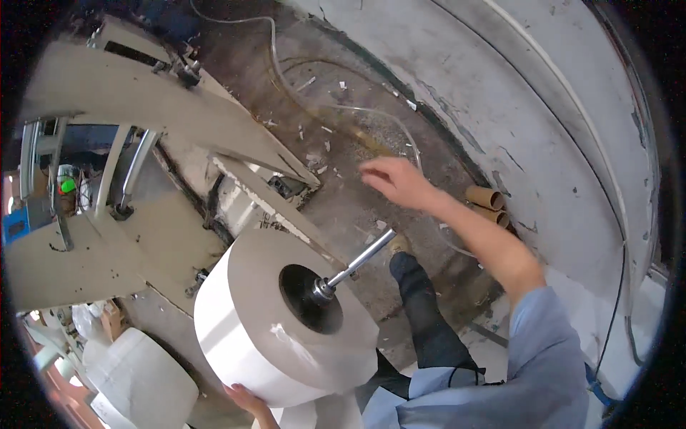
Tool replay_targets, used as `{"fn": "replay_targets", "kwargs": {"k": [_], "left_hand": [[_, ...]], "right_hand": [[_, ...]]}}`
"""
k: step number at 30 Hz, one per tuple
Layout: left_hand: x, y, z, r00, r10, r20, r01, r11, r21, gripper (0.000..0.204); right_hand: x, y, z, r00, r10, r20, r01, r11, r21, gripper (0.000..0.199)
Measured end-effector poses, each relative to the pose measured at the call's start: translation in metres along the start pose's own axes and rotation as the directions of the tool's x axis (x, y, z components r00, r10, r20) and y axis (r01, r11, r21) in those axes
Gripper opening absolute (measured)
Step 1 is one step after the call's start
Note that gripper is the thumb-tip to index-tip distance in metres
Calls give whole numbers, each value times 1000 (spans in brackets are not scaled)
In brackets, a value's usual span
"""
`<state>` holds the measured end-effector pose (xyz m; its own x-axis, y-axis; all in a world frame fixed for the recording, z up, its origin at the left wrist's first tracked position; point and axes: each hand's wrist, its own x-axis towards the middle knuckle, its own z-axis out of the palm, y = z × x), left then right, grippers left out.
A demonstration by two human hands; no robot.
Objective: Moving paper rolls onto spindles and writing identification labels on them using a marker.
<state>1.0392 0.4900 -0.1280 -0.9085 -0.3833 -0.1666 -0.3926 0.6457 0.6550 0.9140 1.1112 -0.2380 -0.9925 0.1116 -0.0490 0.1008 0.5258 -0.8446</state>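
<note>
A big white paper roll [246, 314] rests in front of me, its flat end facing up with a dark core hole. A shiny metal shaft [357, 263] sticks out of that core toward the floor on the right. My left hand [246, 399] presses against the underside of the roll at its lower edge, only partly visible. My right hand [396, 180] is raised out over the floor with fingers spread, holding nothing, well away from the shaft. My dark trouser leg [421, 307] and shoe stand beside the roll.
A beige machine frame [143, 93] with slanted panels fills the left. Two cardboard tubes [487, 204] lie at the base of a scuffed white wall [529, 107]. A clear hose [336, 107] loops over the dirty concrete floor. Another white roll [139, 379] sits lower left.
</note>
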Motion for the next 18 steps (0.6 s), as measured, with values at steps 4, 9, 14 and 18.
{"fn": "replay_targets", "kwargs": {"k": [4, 9, 14, 18], "left_hand": [[-4, -24, -6, 993, -118, -20, 115, 987, -112, 58], [-10, -49, -14, 997, -61, -49, 58, 996, -63, 57], [-21, -30, -9, 1000, -19, 24, 22, 989, -145, 64], [-44, -50, -11, 998, -68, 0, 67, 991, -114, 63]], "right_hand": [[-77, 7, 43, 884, 460, 78, -463, 842, 277, 24], [-172, -2, 106, 805, 570, 165, -574, 679, 457, 25], [-235, 6, 179, 712, 652, 260, -696, 606, 385, 31], [-254, 16, 248, 658, 650, 379, -751, 535, 386, 36]]}}
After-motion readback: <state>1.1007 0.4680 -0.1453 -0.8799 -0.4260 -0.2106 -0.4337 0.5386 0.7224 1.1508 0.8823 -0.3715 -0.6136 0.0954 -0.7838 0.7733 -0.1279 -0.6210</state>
